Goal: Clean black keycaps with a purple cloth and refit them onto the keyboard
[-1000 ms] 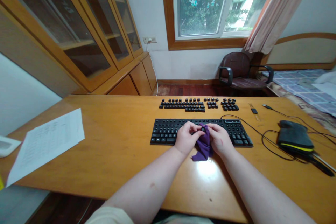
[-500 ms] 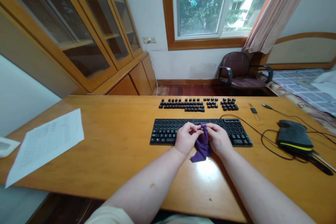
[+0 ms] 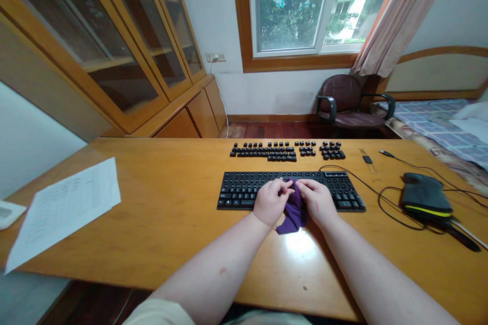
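A black keyboard [image 3: 244, 190] lies on the wooden desk [image 3: 168, 213], most of its keycaps off. Rows of loose black keycaps [image 3: 267, 151] are laid out on the desk behind it. My left hand [image 3: 270, 201] and my right hand [image 3: 317, 202] meet over the keyboard's front middle, both with fingers curled. Between them they pinch a purple cloth [image 3: 292, 213], which hangs down onto the desk. Whether a keycap is wrapped inside the cloth is hidden.
A printed sheet of paper [image 3: 63, 208] lies at the desk's left end. To the right sit a dark pouch with a yellow stripe [image 3: 426, 197], black cables [image 3: 385, 198] and a small dark item [image 3: 368, 159]. An armchair [image 3: 348, 104] stands beyond the desk.
My fingertips have drawn closer together over the purple cloth, covering the small dark piece seen earlier at its top. The hands stay in the same spot.
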`<move>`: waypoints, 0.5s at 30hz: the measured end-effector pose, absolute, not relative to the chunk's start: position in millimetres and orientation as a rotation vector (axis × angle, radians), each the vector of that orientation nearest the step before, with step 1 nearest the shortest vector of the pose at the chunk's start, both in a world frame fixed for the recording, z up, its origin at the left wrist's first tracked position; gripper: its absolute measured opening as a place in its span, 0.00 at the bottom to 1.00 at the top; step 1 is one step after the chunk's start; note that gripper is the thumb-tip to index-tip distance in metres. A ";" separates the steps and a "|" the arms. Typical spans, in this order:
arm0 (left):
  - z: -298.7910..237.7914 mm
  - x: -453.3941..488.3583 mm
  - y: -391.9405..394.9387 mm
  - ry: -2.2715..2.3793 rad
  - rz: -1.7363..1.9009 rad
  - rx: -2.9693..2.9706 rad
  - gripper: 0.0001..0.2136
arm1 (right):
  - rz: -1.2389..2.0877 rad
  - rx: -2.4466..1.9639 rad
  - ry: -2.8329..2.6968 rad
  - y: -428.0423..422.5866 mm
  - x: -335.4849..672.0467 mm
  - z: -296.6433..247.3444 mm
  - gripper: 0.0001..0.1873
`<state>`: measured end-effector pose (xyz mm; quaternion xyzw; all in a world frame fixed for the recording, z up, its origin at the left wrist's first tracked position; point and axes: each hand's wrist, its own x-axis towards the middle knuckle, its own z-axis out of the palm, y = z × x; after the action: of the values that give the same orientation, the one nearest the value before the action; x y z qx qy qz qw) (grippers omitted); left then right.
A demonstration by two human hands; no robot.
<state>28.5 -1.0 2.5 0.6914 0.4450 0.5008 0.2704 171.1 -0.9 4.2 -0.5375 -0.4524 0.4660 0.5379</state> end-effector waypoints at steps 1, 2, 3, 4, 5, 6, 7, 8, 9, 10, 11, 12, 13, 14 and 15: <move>2.2 29.0 -0.8 1.205 1.347 1.828 0.07 | 1.110 -1.272 -1.078 -0.8 170.8 3.8 0.13; 1.7 29.2 -0.5 1.208 1.345 1.808 0.07 | 1.127 -1.255 -1.077 -0.9 170.3 3.6 0.13; 1.1 29.0 -0.2 1.205 1.341 1.808 0.07 | 1.149 -1.231 -1.075 -1.0 169.7 3.6 0.13; 0.5 28.6 0.1 1.201 1.336 1.827 0.07 | 1.175 -1.211 -1.076 -1.3 169.2 4.1 0.14; 0.0 27.9 0.3 1.195 1.327 1.857 0.07 | 1.200 -1.199 -1.082 -1.5 168.8 4.9 0.14; -0.5 27.1 0.5 1.190 1.317 1.885 0.08 | 1.215 -1.197 -1.092 -1.6 168.6 6.0 0.15; -0.7 26.5 0.5 1.189 1.307 1.900 0.08 | 1.221 -1.206 -1.103 -1.6 168.7 7.2 0.15; -0.7 26.1 0.3 1.192 1.297 1.899 0.08 | 1.217 -1.221 -1.113 -1.4 169.0 8.2 0.15; -0.4 26.0 0.0 1.198 1.292 1.879 0.08 | 1.202 -1.235 -1.122 -1.0 169.5 8.8 0.15; 0.0 26.4 -0.4 1.201 1.290 1.846 0.08 | 1.183 -1.244 -1.126 -0.5 170.0 8.7 0.15; 0.4 27.1 -0.8 1.196 1.294 1.804 0.08 | 1.162 -1.251 -1.122 0.2 170.6 7.7 0.15; 0.8 28.2 -1.1 1.182 1.303 1.751 0.08 | 1.143 -1.251 -1.110 0.9 171.2 6.0 0.16; 1.1 29.4 -1.2 1.160 1.316 1.690 0.09 | 1.136 -1.248 -1.085 1.5 171.6 3.7 0.16; 1.3 30.8 -1.0 1.132 1.330 1.622 0.09 | 1.137 -1.241 -1.053 2.0 171.9 1.1 0.16; 1.4 32.2 -0.5 1.103 1.345 1.551 0.09 | 1.144 -1.225 -1.021 2.3 172.0 -1.4 0.15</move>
<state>32.2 -0.5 1.4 0.6114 0.4351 0.5305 0.3944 172.0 2.3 -1.4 -0.5187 -0.4325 0.4844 0.5561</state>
